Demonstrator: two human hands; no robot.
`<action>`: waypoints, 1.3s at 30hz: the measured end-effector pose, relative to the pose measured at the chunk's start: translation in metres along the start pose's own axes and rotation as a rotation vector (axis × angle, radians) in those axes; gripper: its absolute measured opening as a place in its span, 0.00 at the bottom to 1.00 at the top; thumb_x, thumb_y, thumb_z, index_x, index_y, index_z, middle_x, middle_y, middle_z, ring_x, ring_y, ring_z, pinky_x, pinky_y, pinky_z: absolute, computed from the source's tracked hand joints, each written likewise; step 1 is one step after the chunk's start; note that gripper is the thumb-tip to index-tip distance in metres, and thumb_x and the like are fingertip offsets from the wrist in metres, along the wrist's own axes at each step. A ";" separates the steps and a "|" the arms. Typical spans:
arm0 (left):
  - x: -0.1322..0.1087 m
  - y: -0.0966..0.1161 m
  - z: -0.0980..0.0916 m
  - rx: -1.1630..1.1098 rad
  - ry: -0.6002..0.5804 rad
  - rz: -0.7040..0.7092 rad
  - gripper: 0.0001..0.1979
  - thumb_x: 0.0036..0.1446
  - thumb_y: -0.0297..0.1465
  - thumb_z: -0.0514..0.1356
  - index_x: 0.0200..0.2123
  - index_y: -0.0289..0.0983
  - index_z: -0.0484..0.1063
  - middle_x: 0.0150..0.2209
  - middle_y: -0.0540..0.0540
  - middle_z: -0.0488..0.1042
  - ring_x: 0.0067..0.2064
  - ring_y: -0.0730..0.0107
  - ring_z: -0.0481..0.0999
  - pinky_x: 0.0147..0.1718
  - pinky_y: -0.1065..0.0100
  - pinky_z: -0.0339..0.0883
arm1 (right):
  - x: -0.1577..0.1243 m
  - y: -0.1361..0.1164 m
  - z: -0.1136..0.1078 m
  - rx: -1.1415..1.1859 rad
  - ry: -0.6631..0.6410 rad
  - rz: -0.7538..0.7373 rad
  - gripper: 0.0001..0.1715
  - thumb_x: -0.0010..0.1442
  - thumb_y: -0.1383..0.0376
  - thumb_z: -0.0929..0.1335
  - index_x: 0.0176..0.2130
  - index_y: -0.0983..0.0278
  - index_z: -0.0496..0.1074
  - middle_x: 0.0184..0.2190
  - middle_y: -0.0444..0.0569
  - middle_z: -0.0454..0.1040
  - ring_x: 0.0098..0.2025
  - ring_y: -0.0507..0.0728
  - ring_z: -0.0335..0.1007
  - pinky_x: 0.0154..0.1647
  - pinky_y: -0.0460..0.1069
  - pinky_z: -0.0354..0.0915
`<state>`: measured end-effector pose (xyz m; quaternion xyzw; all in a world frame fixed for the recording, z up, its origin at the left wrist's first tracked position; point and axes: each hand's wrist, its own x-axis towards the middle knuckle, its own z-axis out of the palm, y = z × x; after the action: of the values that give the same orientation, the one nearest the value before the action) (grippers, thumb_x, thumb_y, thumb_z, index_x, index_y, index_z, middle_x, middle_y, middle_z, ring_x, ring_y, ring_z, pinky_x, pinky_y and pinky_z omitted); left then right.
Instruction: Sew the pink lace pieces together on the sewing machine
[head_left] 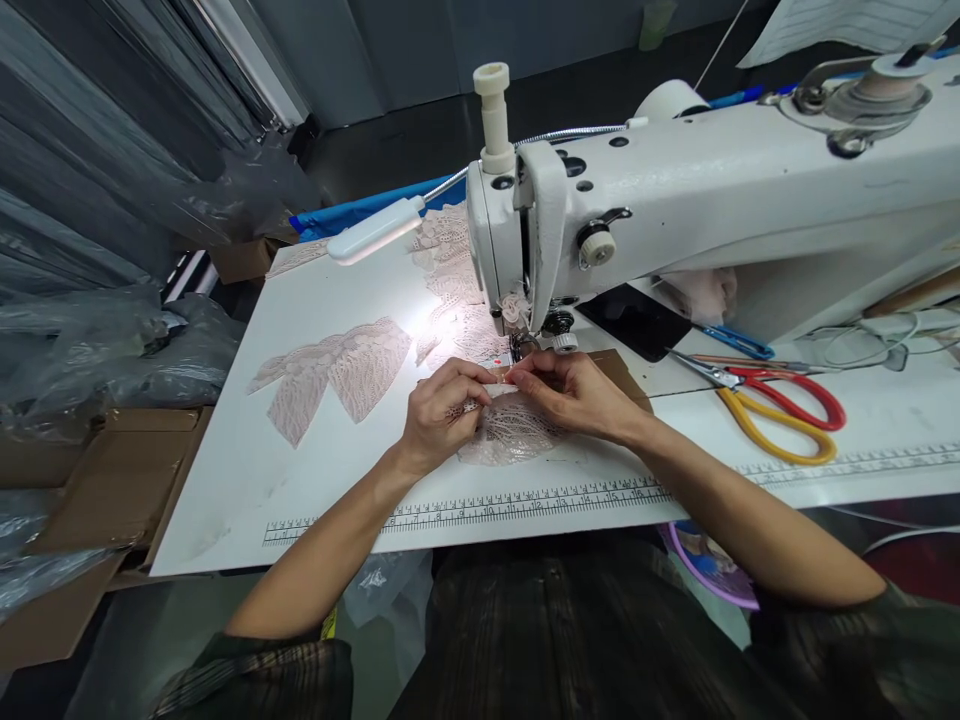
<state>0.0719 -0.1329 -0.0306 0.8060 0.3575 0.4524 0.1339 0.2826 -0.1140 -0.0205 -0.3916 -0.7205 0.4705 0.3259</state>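
A pale pink piece of lace lies under both hands, just in front of the needle area of a white sewing machine. My left hand pinches the lace edge at its left, fingers curled. From the right, my right hand grips the same edge between thumb and fingers, close to the presser foot. The two sets of fingertips nearly meet. More lace spreads behind the left hand, lit by the lamp. Fingers hide part of the held edge.
Cut lace pieces lie on the white table at left. To the right are a black phone, scissors with red and yellow handles and blue-handled snips. A printed ruler runs along the front edge. Cardboard boxes stand at left.
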 end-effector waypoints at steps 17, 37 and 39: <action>-0.003 -0.003 0.002 0.130 -0.015 0.118 0.03 0.60 0.26 0.59 0.35 0.39 0.73 0.37 0.45 0.76 0.36 0.70 0.77 0.31 0.69 0.74 | -0.004 -0.005 0.004 0.008 -0.009 -0.107 0.09 0.62 0.63 0.68 0.39 0.63 0.78 0.37 0.49 0.80 0.38 0.56 0.75 0.39 0.50 0.67; 0.001 0.012 0.006 -0.068 -0.123 -0.301 0.08 0.56 0.36 0.63 0.31 0.38 0.72 0.25 0.48 0.76 0.25 0.72 0.72 0.26 0.71 0.66 | -0.003 -0.009 0.018 0.262 0.097 -0.045 0.06 0.62 0.64 0.65 0.33 0.62 0.64 0.31 0.46 0.68 0.35 0.54 0.64 0.37 0.50 0.60; 0.004 0.015 0.002 -0.095 -0.190 -0.239 0.08 0.56 0.35 0.62 0.29 0.38 0.72 0.26 0.47 0.76 0.25 0.72 0.72 0.26 0.71 0.65 | -0.005 -0.013 0.024 0.402 0.098 -0.035 0.10 0.62 0.60 0.66 0.32 0.61 0.64 0.30 0.45 0.68 0.34 0.53 0.64 0.36 0.50 0.60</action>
<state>0.0819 -0.1402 -0.0213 0.7896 0.4148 0.3714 0.2579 0.2619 -0.1320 -0.0169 -0.3283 -0.6021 0.5795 0.4403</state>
